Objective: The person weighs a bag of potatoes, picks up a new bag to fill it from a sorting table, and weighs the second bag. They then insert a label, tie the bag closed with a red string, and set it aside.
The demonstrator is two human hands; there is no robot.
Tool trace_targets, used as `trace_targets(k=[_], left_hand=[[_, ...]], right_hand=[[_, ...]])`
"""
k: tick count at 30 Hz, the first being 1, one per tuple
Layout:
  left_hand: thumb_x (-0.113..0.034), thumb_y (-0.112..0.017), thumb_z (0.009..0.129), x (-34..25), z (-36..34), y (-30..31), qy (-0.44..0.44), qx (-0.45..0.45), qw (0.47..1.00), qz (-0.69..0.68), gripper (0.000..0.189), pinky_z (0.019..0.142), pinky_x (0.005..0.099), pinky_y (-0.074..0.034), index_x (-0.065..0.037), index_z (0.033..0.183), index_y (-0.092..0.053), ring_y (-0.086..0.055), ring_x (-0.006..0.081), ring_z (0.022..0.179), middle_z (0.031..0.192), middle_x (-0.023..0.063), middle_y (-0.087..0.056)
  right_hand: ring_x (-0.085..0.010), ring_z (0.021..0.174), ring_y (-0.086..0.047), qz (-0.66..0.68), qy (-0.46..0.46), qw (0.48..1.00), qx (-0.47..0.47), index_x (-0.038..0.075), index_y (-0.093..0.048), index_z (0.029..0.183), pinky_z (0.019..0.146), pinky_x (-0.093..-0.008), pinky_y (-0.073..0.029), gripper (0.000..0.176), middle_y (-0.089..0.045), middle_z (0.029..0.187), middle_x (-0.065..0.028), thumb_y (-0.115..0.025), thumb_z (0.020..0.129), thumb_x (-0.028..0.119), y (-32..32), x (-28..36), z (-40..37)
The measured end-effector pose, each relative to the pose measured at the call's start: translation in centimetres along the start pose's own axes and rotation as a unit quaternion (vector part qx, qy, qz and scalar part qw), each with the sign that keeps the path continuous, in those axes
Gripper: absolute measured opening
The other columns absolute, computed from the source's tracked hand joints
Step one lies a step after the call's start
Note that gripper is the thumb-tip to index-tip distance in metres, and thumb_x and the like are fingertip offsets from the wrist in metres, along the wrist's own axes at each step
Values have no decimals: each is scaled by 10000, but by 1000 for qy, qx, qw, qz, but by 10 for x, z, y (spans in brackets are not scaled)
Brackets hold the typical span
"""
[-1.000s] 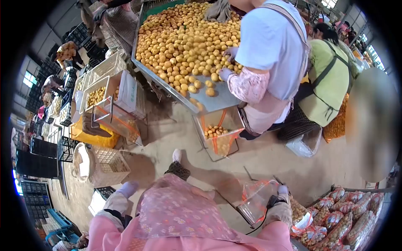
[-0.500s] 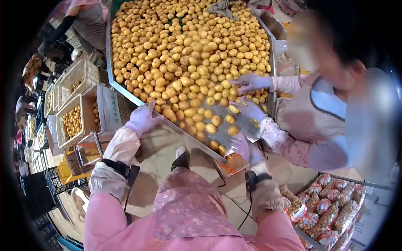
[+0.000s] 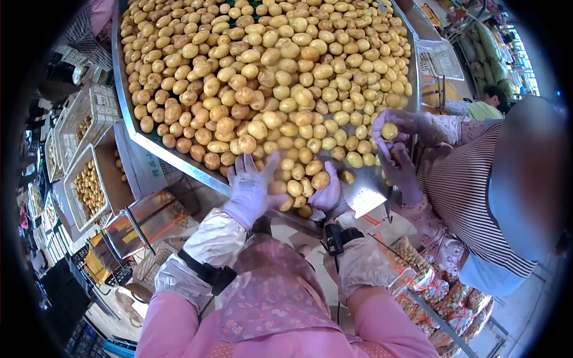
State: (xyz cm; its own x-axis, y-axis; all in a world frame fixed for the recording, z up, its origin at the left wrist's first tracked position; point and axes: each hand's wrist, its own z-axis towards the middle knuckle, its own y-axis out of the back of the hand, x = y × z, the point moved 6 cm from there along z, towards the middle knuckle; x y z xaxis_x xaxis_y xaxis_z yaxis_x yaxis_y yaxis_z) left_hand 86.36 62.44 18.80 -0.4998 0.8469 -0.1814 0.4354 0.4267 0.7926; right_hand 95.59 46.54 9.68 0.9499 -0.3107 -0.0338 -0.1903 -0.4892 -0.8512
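Smooth yellow fruits [image 3: 245, 95], like golden passion fruit, heap over a large metal-edged sorting table [image 3: 173, 162]. My left hand [image 3: 249, 192], in a pale purple glove, has its fingers spread over the fruits near the table's narrow front end. My right hand [image 3: 327, 194], gloved alike, is cupped with its fingers apart against the right side of a small cluster of fruits [image 3: 298, 179]. That cluster lies between my two hands. Neither hand is closed round a fruit. Part of my right palm is hidden.
At right, a co-worker's gloved hands [image 3: 401, 140] hold a fruit [image 3: 390, 130] over the table edge. White crates [image 3: 89, 185] with fruits stand at left. Filled net bags [image 3: 456, 307] lie at lower right. A wire stand [image 3: 134, 224] is left of my sleeve.
My view has moved closer to the table. My left hand has left the table rim and come right onto the fruits. My right hand has moved from the front corner to the cluster. The co-worker's hands now hold a fruit.
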Motion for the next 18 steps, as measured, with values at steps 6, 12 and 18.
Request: trace_targets(k=[6, 12, 18], left_hand=[[-533, -732, 778, 18, -2, 16, -27, -194, 978, -74, 771, 980, 518, -412, -186, 1421, -485, -480, 402, 1206, 1342, 230, -473], [-173, -682, 809, 23, 70, 44, -112, -261, 958, 35, 458, 873, 447, -491, -217, 1258, -604, -564, 321, 1082, 1294, 122, -539], [-180, -690, 812, 26, 77, 49, -167, -241, 956, -6, 444, 858, 438, -511, -192, 1247, -601, -586, 333, 1072, 1243, 140, -546]], right_hand=[[-281, 1305, -476, -95, 115, 989, -13, 89, -461, 1408, 1111, -425, -378, 535, -501, 1409, -99, -393, 1027, 459, -13, 2, -5], [-232, 1227, -533, -29, 61, 997, -28, 95, -505, 1354, 1057, -383, -429, 465, -556, 1335, -73, -431, 1028, 419, 28, 1, 7], [-201, 998, -599, -93, 67, 993, -25, 146, -518, 1318, 737, -325, -547, 438, -587, 1217, -67, -423, 1020, 452, 21, 1, 3]])
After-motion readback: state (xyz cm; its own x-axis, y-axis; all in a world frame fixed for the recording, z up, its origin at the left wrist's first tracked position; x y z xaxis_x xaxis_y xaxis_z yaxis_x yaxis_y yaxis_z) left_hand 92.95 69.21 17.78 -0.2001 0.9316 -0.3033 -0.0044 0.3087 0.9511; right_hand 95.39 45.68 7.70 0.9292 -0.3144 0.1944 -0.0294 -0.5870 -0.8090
